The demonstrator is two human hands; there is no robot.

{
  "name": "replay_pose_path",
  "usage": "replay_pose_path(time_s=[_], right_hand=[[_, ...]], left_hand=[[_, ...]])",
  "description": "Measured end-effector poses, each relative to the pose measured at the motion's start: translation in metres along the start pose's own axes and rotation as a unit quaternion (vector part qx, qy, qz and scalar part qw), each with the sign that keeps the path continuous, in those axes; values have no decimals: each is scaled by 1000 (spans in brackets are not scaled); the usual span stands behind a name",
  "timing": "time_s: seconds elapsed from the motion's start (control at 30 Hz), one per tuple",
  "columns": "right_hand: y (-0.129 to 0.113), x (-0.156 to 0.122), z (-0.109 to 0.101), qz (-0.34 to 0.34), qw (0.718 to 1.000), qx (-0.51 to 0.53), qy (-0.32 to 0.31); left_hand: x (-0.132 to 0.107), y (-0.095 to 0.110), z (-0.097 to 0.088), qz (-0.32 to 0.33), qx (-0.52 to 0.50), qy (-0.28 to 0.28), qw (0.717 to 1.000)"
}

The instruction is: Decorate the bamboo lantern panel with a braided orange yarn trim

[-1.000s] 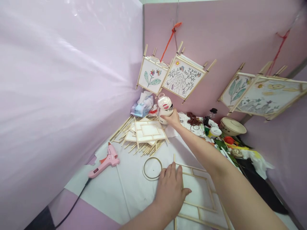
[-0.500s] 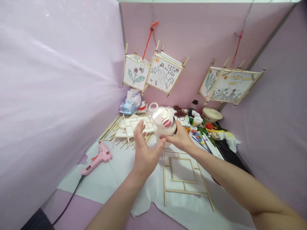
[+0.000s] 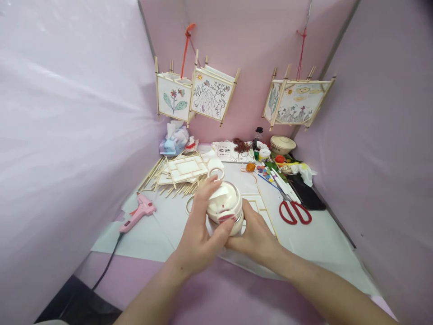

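Note:
Between my two hands is a white water bottle (image 3: 225,201) with a rounded lid, a carry loop and a pink button. My left hand (image 3: 202,221) grips the lid from the left, its thumb by the pink button. Wrapped round the body from the right is my right hand (image 3: 255,232), closed on it. The bottle tilts so that its top faces me. Behind it, partly hidden by the bottle and my right hand, a wooden stick frame (image 3: 263,211) lies on the white sheet.
A pink hot glue gun (image 3: 140,212) with a black cable lies at left. Stick frames (image 3: 187,168) and loose sticks are piled behind it. Red-handled scissors (image 3: 295,212) and a black phone-like slab (image 3: 307,192) lie at right. Paper lanterns (image 3: 211,92) hang at the back.
The bottle has come down and closer to me. My left hand, apart from it before, now grips its lid. My right hand still holds the body. The view has shifted, showing the scissors.

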State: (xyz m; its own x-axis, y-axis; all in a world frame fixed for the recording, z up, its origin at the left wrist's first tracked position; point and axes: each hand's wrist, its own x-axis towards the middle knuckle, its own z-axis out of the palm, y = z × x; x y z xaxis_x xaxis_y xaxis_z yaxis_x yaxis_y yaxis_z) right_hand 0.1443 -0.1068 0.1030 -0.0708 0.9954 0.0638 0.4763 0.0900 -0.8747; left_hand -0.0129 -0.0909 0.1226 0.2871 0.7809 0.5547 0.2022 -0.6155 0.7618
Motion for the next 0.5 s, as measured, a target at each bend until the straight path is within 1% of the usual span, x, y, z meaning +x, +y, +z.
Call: replay_pose_path(time_s=[0.1,0.27,0.37,0.5], right_hand=[[1,-17,9,24,1000,7,-5],[5,-36,19,19,999,29,6],[5,-46,20,22,999,46,2],[5,-57,22,8,998,64,6]], left_hand=[[-19,5,1,-10,-15,13,1000],[-38,7,8,-46,-87,48,994],[-45,8,11,-34,-118,68,990],[-53,12,14,-26,-117,93,988]])
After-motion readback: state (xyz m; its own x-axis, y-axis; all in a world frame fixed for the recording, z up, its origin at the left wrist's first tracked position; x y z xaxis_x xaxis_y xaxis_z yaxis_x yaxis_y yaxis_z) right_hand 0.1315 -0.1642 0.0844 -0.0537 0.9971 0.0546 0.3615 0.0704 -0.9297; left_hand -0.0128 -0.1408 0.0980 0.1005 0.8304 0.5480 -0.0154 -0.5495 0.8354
